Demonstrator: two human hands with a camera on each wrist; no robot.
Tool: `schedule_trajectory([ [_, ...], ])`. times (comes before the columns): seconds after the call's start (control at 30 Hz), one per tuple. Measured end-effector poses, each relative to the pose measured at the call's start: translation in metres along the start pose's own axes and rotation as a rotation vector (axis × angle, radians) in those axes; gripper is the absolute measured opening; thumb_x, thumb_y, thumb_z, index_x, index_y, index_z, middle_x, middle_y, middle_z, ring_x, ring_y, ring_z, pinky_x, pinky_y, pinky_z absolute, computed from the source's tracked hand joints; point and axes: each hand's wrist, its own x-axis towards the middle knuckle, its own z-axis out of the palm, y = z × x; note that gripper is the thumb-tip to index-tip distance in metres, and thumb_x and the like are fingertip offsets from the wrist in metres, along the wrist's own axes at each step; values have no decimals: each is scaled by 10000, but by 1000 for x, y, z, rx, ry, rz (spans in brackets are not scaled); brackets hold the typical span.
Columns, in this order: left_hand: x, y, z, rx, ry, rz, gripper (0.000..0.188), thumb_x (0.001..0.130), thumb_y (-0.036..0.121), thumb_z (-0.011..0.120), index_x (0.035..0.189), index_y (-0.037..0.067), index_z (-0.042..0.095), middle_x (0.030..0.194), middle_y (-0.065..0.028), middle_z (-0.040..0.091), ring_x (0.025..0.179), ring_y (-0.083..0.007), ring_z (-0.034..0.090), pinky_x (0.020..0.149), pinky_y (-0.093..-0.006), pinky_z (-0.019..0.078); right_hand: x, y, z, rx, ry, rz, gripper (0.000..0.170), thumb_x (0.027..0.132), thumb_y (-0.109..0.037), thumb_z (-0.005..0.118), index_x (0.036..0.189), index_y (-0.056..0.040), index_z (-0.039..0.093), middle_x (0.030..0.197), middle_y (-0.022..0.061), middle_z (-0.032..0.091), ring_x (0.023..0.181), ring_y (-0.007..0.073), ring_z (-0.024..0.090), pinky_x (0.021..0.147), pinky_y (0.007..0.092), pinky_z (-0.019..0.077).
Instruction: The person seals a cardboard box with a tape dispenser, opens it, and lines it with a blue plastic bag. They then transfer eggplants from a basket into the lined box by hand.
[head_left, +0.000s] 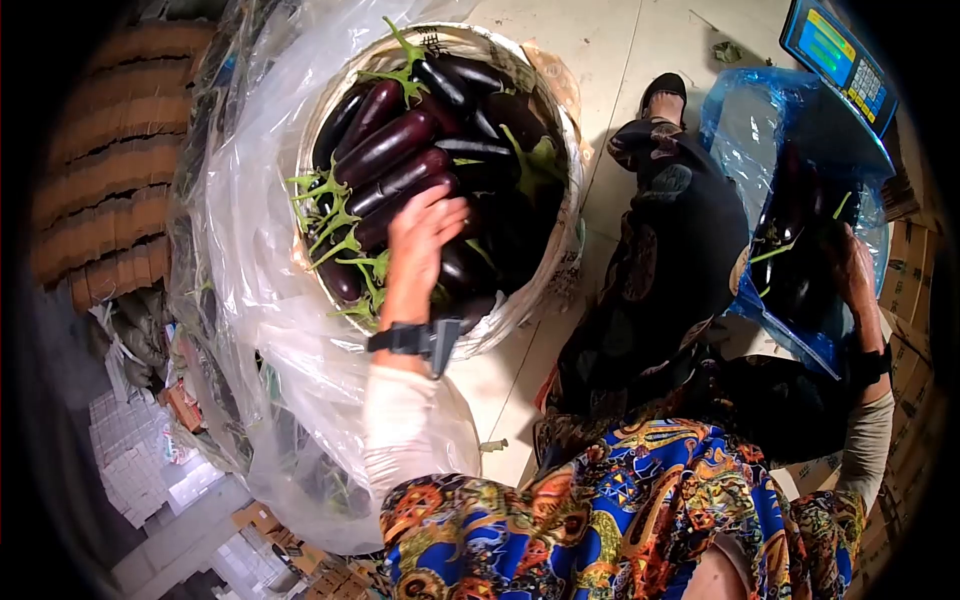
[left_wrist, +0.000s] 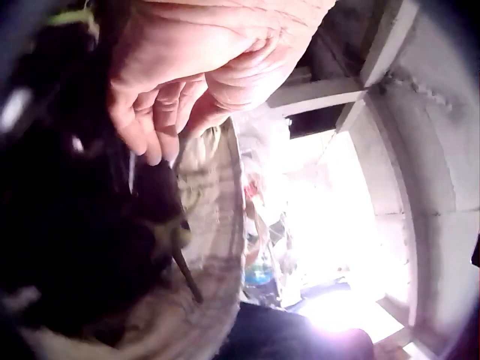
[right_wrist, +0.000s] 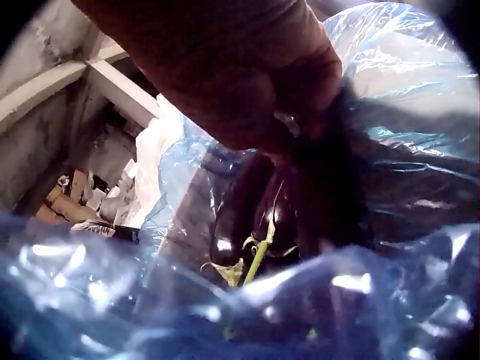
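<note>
Purple eggplants (head_left: pixel 385 148) with green stems fill a round, lined basket (head_left: pixel 572 215). My left hand (head_left: pixel 425 240) is over them, palm down with loosely bent fingers. In the left wrist view, the fingertips of this hand (left_wrist: pixel 187 82) hang close above a dark eggplant (left_wrist: pixel 157 191) beside the basket wall (left_wrist: pixel 217 247); whether they touch it is unclear. Inside a blue plastic bag (head_left: pixel 745 110), my right hand (head_left: pixel 855 270) grips a dark eggplant (right_wrist: pixel 330 195), largely in shadow. Other eggplants (right_wrist: pixel 240 195) lie in the bag by the right hand (right_wrist: pixel 247 75).
A scale with a blue keypad display (head_left: pixel 845 65) stands at the upper right, by the bag. Clear plastic sheeting (head_left: pixel 255 220) surrounds the basket's left side. Stacked brown cartons (head_left: pixel 120 140) are at the far left. A leg in dark patterned trousers (head_left: pixel 680 220) extends between basket and bag.
</note>
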Motion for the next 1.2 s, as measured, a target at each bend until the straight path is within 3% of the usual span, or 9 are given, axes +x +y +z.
schedule_trajectory([
  [0.17,-45,0,-79,493,127,-85,372,914,201,590,1223,-3,565,1071,-101,674,912,-141,639,787,-263,492,-3,46,27,-48,82,-96,525,874,-199,607,1335,7,462,1073,257,623,977,437,580,856,466,462],
  [0.33,-37,-31,-8,330,10,30,409,885,105,644,1269,-3,550,1161,-181,653,1021,-194,627,868,-294,498,3,21,10,-22,-3,-16,495,885,-206,595,1317,8,483,1073,264,622,985,441,578,857,459,465],
  [0.47,47,-83,66,750,6,378,483,858,291,640,1226,-12,567,1148,-244,637,1063,-388,609,924,-396,458,0,2,4,-18,15,29,455,906,-266,580,1259,15,520,1018,273,625,960,451,574,833,478,458],
  [0.6,90,-84,76,370,-126,132,276,937,239,577,982,-26,637,840,-74,646,806,-230,593,749,-351,437,-2,-10,-3,-16,-18,32,420,890,-233,590,1209,34,525,999,275,621,952,458,563,812,492,447],
  [0.67,84,-81,56,436,59,330,348,965,301,550,879,-17,664,848,-33,653,782,-124,534,686,-276,433,-4,-14,-4,-30,17,-5,418,901,-251,580,1192,46,532,993,277,621,955,460,558,816,490,441],
  [0.77,50,-37,24,-88,64,153,342,1007,306,495,997,-4,640,937,-100,675,829,-157,627,745,-303,511,0,-24,-8,-60,-55,24,415,894,-247,577,1181,46,517,940,275,598,919,461,530,792,498,421],
  [0.87,20,12,25,-164,54,245,375,1022,321,447,1033,-12,620,1018,-147,682,893,-197,649,790,-305,536,5,-13,6,25,-65,63,455,748,-63,648,1171,6,496,980,251,567,937,447,513,791,500,426],
  [1.0,18,50,13,-325,54,233,415,1022,353,420,1054,-15,608,1068,-199,663,990,-310,648,908,-417,526,-3,-19,6,47,105,-61,327,867,-169,594,1099,52,524,951,268,586,926,441,529,800,475,423],
  [1.2,32,69,-1,-597,-120,267,438,1010,376,439,1054,-23,615,1032,-206,671,1005,-367,634,936,-495,505,1,-18,12,110,24,-8,493,732,-61,669,1187,20,499,1004,246,567,982,434,510,847,458,431],
])
